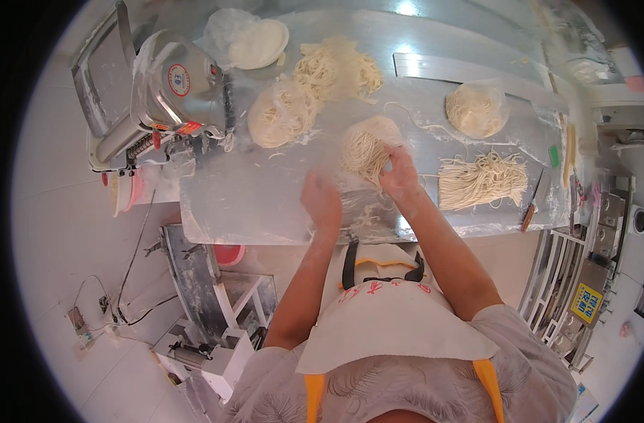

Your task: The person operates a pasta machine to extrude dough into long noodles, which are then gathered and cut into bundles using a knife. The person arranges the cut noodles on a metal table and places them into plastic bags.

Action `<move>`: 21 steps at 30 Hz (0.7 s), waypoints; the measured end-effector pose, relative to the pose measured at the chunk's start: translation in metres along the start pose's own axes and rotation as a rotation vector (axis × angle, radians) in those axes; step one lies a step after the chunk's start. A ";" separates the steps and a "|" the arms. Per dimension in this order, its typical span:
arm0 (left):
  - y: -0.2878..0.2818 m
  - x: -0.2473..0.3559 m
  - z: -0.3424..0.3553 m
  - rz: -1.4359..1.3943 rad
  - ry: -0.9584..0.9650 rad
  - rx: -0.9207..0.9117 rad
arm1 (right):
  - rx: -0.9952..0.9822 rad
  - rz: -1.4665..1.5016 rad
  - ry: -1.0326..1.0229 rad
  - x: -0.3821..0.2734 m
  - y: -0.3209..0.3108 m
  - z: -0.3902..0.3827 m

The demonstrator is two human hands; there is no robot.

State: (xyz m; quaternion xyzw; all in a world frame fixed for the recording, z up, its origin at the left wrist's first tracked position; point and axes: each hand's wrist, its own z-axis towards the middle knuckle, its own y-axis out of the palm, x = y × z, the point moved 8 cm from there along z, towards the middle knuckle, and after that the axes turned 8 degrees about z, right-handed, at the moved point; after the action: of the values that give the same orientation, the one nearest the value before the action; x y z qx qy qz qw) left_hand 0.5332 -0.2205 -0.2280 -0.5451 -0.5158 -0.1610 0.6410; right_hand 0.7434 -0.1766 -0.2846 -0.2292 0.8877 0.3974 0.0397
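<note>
My right hand (399, 173) grips a bundle of thin noodles (364, 148) in cloudy clear plastic, in the middle of the steel worktop (251, 197). My left hand (320, 197) is just left of it, fingers curled and hazy; what they hold, if anything, I cannot make out. A bagged noodle bundle (280, 113) lies behind, beside flat wider noodles (336, 70); another bagged bundle (476, 111) sits at back right. A long bundle of loose noodles (481, 182) lies right of my right hand.
A steel noodle machine (174, 84) stands at left, white plates (258, 44) with plastic at back. A metal strip (463, 74) lies behind, a wooden-handled knife (530, 208) near the right edge. A red basin (229, 255) and a second machine (202, 352) are below the worktop.
</note>
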 end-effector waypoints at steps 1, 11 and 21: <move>0.008 -0.004 -0.005 -0.117 -0.070 -0.074 | 0.003 0.002 0.053 0.002 -0.001 -0.002; 0.005 0.016 -0.044 -0.712 -0.510 -0.353 | 0.089 -0.308 0.201 0.018 -0.018 -0.025; -0.024 0.018 -0.017 -0.692 -0.316 -0.192 | -0.098 -0.776 -0.059 -0.074 -0.032 -0.124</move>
State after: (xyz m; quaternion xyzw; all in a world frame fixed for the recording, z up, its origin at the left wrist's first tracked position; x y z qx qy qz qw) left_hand 0.5308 -0.2375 -0.1976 -0.4144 -0.7441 -0.3294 0.4076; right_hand 0.8374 -0.2570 -0.2039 -0.5377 0.7137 0.4011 0.2016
